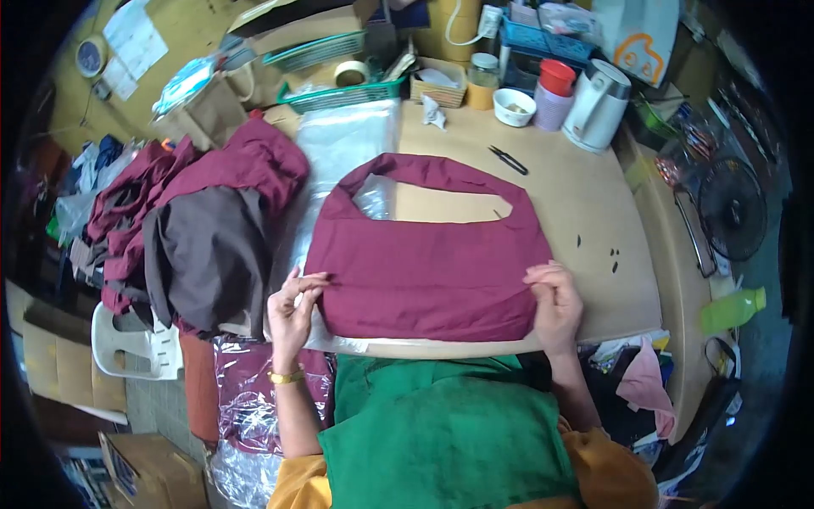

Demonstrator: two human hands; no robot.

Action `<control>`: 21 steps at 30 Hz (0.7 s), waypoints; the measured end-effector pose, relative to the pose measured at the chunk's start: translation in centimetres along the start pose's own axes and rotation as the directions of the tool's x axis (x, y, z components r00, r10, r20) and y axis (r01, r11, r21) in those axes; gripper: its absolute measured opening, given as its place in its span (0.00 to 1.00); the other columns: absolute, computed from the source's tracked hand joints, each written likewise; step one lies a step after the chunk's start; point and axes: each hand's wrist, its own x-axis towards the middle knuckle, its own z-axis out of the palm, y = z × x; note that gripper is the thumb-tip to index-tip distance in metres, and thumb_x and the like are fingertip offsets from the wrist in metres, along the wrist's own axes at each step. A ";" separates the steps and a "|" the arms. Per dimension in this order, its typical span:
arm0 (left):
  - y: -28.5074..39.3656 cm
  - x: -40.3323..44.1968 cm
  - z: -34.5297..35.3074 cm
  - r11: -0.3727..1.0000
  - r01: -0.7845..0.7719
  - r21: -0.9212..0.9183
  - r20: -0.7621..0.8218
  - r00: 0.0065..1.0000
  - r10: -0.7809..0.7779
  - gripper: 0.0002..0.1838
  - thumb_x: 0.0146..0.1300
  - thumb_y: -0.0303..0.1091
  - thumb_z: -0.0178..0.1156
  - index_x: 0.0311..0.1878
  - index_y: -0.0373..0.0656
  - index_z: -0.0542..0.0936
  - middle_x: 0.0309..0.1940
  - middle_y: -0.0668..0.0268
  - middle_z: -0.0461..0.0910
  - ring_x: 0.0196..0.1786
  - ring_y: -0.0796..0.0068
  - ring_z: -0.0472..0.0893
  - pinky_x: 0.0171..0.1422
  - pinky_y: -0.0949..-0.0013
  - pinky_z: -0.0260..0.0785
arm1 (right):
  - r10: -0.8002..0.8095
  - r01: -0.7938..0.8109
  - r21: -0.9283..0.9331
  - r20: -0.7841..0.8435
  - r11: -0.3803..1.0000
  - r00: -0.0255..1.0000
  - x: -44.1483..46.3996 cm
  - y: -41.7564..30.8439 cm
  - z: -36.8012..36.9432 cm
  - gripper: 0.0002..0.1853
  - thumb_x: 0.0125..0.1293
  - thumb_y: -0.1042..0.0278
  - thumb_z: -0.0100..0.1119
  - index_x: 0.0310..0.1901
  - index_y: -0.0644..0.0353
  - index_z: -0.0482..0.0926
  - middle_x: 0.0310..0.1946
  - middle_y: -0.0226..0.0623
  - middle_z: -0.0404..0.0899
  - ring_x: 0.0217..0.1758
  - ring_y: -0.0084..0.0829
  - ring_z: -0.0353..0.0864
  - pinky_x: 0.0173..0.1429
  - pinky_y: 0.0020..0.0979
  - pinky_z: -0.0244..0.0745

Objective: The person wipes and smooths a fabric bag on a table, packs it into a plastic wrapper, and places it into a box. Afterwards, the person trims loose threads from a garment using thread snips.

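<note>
A maroon cloth shoulder bag (428,254) lies flat on the table before me, its wide strap looped toward the far side. My left hand (297,301) pinches the bag's left edge, a little below the middle. On the opposite edge, my right hand (555,301) has its fingers closed on the fabric. A faint crease runs across the bag between the two hands. Beyond the strap, to the right, lies a pair of small black thread snips (509,160). Part of the bag rests over a stack of clear plastic sleeves (343,136).
Maroon and dark grey cloth (212,237) is heaped at the left. Along the back stand a green basket (339,100), a white bowl (514,109), a red cup (556,78) and an electric kettle (597,106). A black fan (733,208) and green bottle (733,311) are at right.
</note>
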 end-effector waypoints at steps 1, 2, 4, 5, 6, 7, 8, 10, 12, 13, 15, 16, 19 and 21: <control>-0.5 -0.2 0.6 0.999 -0.011 -0.030 -0.089 0.996 0.008 0.05 0.64 0.22 0.61 0.37 0.36 0.86 0.35 0.62 0.88 0.43 0.72 0.85 0.78 0.51 0.55 | 0.036 -0.041 -0.051 -0.106 0.998 0.994 0.1 0.3 0.1 0.02 0.69 0.80 0.53 0.38 0.64 0.75 0.36 0.34 0.78 0.45 0.27 0.77 0.55 0.33 0.72; -1.0 -0.5 1.1 0.999 -0.047 0.022 -0.110 0.993 0.049 0.05 0.67 0.24 0.61 0.38 0.34 0.85 0.31 0.67 0.85 0.35 0.79 0.80 0.67 0.61 0.67 | 0.067 -0.091 -0.102 -0.217 0.991 0.974 0.3 0.4 0.1 0.03 0.71 0.80 0.50 0.38 0.64 0.74 0.34 0.32 0.76 0.41 0.23 0.75 0.51 0.29 0.71; 0.5 -0.7 1.8 0.966 0.142 -0.216 -0.068 0.985 -0.160 0.07 0.71 0.28 0.61 0.41 0.34 0.84 0.30 0.75 0.80 0.33 0.87 0.73 0.50 0.76 0.69 | 0.172 -0.193 -0.072 -0.233 0.979 0.957 1.3 0.7 0.0 0.05 0.73 0.78 0.48 0.37 0.64 0.73 0.30 0.29 0.72 0.36 0.19 0.69 0.42 0.22 0.67; 0.8 -0.7 2.2 0.964 0.141 -0.224 -0.066 0.985 -0.160 0.07 0.71 0.28 0.61 0.41 0.34 0.84 0.30 0.75 0.80 0.33 0.87 0.73 0.50 0.76 0.69 | 0.164 -0.188 -0.081 -0.244 0.979 0.956 1.6 2.4 0.0 0.04 0.72 0.78 0.50 0.37 0.64 0.74 0.31 0.34 0.74 0.36 0.25 0.73 0.43 0.27 0.70; 1.0 -0.6 2.5 0.931 0.156 -0.330 -0.013 0.985 -0.170 0.07 0.71 0.30 0.61 0.41 0.36 0.83 0.29 0.78 0.77 0.32 0.89 0.69 0.42 0.79 0.62 | 0.154 -0.182 -0.089 -0.256 0.979 0.954 1.8 3.9 0.0 0.04 0.70 0.78 0.52 0.36 0.65 0.75 0.32 0.38 0.77 0.36 0.30 0.76 0.43 0.31 0.73; 1.1 -0.4 2.6 0.886 0.173 -0.430 0.040 0.984 -0.172 0.07 0.72 0.32 0.61 0.40 0.38 0.83 0.28 0.81 0.74 0.31 0.92 0.66 0.34 0.83 0.55 | 0.174 -0.214 -0.158 -0.233 0.964 0.957 2.0 4.8 0.0 0.03 0.70 0.76 0.54 0.37 0.64 0.76 0.31 0.40 0.78 0.36 0.36 0.78 0.42 0.36 0.73; 0.8 -0.3 2.7 0.885 0.169 -0.435 0.039 0.985 -0.169 0.07 0.72 0.32 0.61 0.40 0.38 0.83 0.28 0.81 0.74 0.31 0.92 0.66 0.34 0.83 0.55 | 0.169 -0.210 -0.162 -0.234 0.964 0.957 2.5 5.4 -0.1 0.03 0.70 0.76 0.54 0.37 0.64 0.76 0.31 0.40 0.78 0.36 0.36 0.78 0.42 0.36 0.73; -0.1 -0.3 2.5 0.867 0.307 -0.392 0.229 0.946 -0.231 0.07 0.73 0.32 0.61 0.40 0.39 0.82 0.30 0.81 0.75 0.32 0.92 0.67 0.37 0.83 0.58 | 0.121 -0.125 -0.455 -0.037 0.882 0.992 3.8 5.3 0.3 0.05 0.69 0.71 0.58 0.38 0.63 0.78 0.30 0.43 0.78 0.35 0.43 0.79 0.42 0.41 0.74; -0.2 -0.2 3.1 0.868 0.332 -0.369 0.249 0.935 -0.252 0.10 0.74 0.34 0.59 0.38 0.38 0.81 0.28 0.81 0.74 0.31 0.91 0.66 0.36 0.80 0.59 | 0.271 -0.177 -0.617 0.061 0.767 0.961 4.9 3.1 0.9 0.07 0.68 0.67 0.61 0.42 0.61 0.79 0.37 0.43 0.81 0.43 0.47 0.79 0.50 0.46 0.72; 0.1 0.0 3.5 0.930 0.218 -0.296 0.178 0.969 -0.171 0.10 0.73 0.32 0.59 0.36 0.37 0.80 0.26 0.77 0.74 0.31 0.86 0.68 0.38 0.76 0.61 | 0.077 -0.039 -0.614 0.035 0.788 0.996 5.6 1.2 1.7 0.09 0.67 0.65 0.62 0.44 0.60 0.79 0.41 0.42 0.81 0.47 0.46 0.78 0.54 0.47 0.69; 1.2 0.4 4.0 0.987 0.063 -0.147 0.122 0.992 -0.046 0.08 0.69 0.29 0.61 0.34 0.35 0.80 0.25 0.65 0.76 0.33 0.70 0.74 0.42 0.67 0.66 | -0.161 0.195 -0.506 0.111 0.840 0.981 6.4 -3.5 3.8 0.13 0.66 0.62 0.64 0.47 0.58 0.78 0.48 0.41 0.79 0.53 0.44 0.76 0.62 0.49 0.64; 1.8 0.7 4.2 0.987 0.072 -0.144 0.116 0.992 -0.055 0.08 0.69 0.29 0.61 0.34 0.35 0.80 0.25 0.65 0.76 0.33 0.70 0.74 0.42 0.67 0.66 | -0.216 0.278 -0.385 0.198 0.880 0.956 6.6 -5.9 5.5 0.15 0.65 0.61 0.65 0.49 0.58 0.77 0.50 0.40 0.78 0.56 0.43 0.75 0.65 0.50 0.61; 3.9 0.9 6.1 0.976 -0.104 -0.190 0.012 0.994 0.109 0.07 0.67 0.28 0.62 0.35 0.35 0.80 0.32 0.61 0.78 0.39 0.63 0.76 0.47 0.63 0.67 | -0.284 0.371 -0.162 0.398 0.914 0.873 6.6 -9.2 11.5 0.13 0.64 0.59 0.67 0.42 0.57 0.78 0.35 0.38 0.81 0.43 0.41 0.79 0.64 0.49 0.64; 6.2 0.1 5.7 0.984 -0.102 0.146 -0.197 0.972 0.130 0.11 0.66 0.34 0.65 0.35 0.34 0.81 0.36 0.58 0.79 0.41 0.61 0.78 0.48 0.62 0.68 | -0.306 0.372 -0.046 0.477 0.927 0.824 6.7 -6.6 14.3 0.11 0.64 0.60 0.67 0.34 0.57 0.78 0.20 0.33 0.78 0.27 0.37 0.79 0.59 0.44 0.68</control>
